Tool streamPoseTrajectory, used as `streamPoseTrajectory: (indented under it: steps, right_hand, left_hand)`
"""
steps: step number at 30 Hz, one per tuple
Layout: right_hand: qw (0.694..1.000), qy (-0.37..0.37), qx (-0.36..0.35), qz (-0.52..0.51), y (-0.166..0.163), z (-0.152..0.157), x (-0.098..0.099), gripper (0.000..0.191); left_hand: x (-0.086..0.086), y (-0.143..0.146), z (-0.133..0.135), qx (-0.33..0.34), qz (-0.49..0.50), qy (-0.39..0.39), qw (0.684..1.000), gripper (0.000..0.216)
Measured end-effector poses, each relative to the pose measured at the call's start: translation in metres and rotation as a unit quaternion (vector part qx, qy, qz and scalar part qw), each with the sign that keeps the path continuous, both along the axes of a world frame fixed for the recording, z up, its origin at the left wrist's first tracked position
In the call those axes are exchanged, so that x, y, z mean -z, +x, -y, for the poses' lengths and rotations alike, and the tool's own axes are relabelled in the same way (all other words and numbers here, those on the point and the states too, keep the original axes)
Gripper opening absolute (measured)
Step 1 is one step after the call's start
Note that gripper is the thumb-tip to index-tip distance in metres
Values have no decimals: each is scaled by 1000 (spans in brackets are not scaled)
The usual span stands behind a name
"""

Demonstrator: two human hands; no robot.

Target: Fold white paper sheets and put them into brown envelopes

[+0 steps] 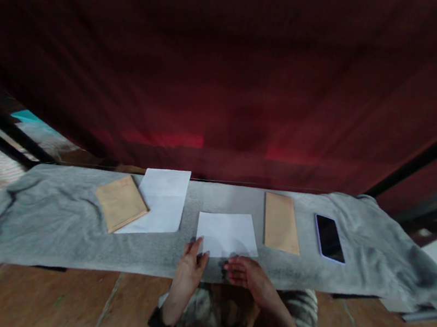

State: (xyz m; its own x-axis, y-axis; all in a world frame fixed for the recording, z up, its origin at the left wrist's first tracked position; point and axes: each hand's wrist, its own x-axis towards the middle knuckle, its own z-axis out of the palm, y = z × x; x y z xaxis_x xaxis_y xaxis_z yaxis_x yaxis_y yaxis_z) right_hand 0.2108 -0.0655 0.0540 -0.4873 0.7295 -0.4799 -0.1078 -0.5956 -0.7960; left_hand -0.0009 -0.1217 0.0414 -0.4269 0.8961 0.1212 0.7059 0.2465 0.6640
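A white sheet of paper (227,231), apparently folded, lies on the grey cloth in front of me. At its lower left corner is my left hand (191,264), thumb and fingers apart, fingertips at or just over the edge. My right hand (248,276) hovers by the lower right edge, its fingers stretched out toward the left and nothing seen in them. Whether either hand presses on the paper is hard to tell. A dark watch (162,325) is on my left wrist.
Left of the sheet, a stack of brown envelopes (121,203) overlaps a larger creased white sheet (165,196). On the right lie a single brown envelope (282,223) and a phone (330,238). Grey cloth (69,217) covers the narrow surface; a red curtain (240,78) hangs behind it.
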Motion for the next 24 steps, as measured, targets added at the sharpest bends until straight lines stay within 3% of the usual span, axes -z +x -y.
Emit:
streamPoseTrajectory:
  steps: [3,5,8,11,14,17,20,24]
  right_hand:
    - [993,96,45,54,-4,-2,0,48]
    - [964,219,75,130,-11,-5,1,51]
    - [864,428,57,258,-29,-10,4,51]
    - [742,562,-23,366,-44,-15,13,50]
    - [645,616,-69,448,-47,-19,25,49]
    - [586,633,-66,501,-37,-23,37,50]
    - [552,634,-50,539,-23,-25,47,53]
    - [538,625,-27,564,-9,-27,55,58]
  left_hand:
    - [-15,6,6,-17,-140,-36,989,48]
    - [-19,14,2,-7,-202,-25,979,49]
    - [-12,29,-15,65,-227,-2,972,52]
    - [5,42,-34,127,-245,-17,961,55]
    - [21,48,-42,132,-274,-26,952,60]
    - [28,46,-43,117,-296,-7,948,60]
    - [28,38,-42,102,-304,9,947,56]
    - [24,22,-41,57,-302,14,952,54]
